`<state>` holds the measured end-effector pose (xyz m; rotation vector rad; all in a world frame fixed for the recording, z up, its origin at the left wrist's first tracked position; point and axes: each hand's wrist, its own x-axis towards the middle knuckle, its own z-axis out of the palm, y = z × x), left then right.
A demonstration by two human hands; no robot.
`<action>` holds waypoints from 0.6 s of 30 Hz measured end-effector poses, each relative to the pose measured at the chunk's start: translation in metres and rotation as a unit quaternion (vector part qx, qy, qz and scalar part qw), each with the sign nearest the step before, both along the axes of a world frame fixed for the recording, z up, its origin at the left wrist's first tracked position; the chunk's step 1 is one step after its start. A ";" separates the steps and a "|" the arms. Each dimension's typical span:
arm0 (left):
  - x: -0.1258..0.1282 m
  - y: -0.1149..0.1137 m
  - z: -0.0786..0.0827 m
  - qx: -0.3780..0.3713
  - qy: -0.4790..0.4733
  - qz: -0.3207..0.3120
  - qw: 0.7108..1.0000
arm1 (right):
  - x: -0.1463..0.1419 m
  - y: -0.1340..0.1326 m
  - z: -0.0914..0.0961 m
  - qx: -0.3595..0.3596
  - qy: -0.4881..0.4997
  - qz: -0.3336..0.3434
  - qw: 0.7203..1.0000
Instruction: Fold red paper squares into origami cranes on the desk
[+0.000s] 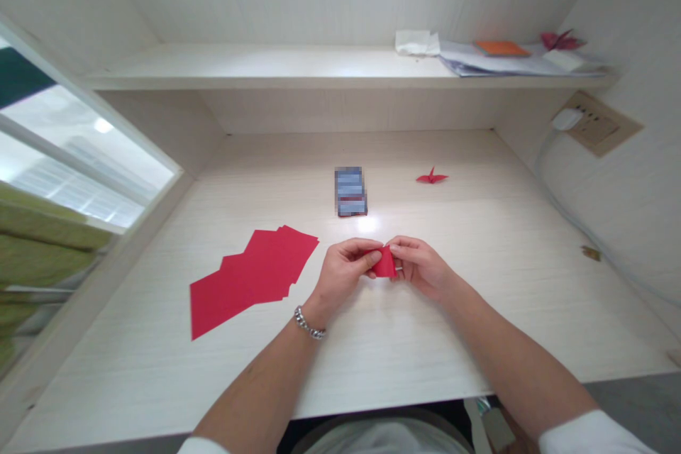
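Observation:
A small piece of folded red paper (385, 264) is held up just above the desk between my two hands. My left hand (345, 266), with a silver chain bracelet (308, 325) at its wrist, pinches the paper's left side, thumb on the front. At the paper's right edge, the thumb and fingertips of my right hand (420, 266) are closed on it. Some of the right fingers are hidden behind the paper. Left of my hands, several red paper sheets (255, 273) lie fanned out and overlapping on the desk.
A phone (350, 191) lies beyond my hands, a red paper crane (432, 176) to its right. Papers (462, 64), an orange piece (501, 48) and another folded crane (562, 40) rest on the shelf (255, 65). A cable (564, 209) runs from the wall socket (604, 124).

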<state>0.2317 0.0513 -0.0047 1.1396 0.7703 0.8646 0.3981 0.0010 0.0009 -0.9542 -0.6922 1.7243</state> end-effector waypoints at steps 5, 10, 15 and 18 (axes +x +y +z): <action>-0.002 0.000 0.000 0.019 0.008 -0.010 1.000 | 0.001 0.000 -0.002 -0.004 0.021 0.014 1.000; -0.003 0.001 0.001 0.024 0.028 -0.016 0.999 | 0.002 -0.001 -0.004 -0.011 0.023 0.014 1.000; -0.004 0.001 0.001 0.049 0.035 -0.011 0.998 | 0.002 -0.001 -0.004 -0.008 0.022 0.016 1.000; -0.005 0.001 0.001 0.065 0.034 -0.005 0.997 | 0.001 0.000 -0.004 -0.006 0.023 0.018 1.000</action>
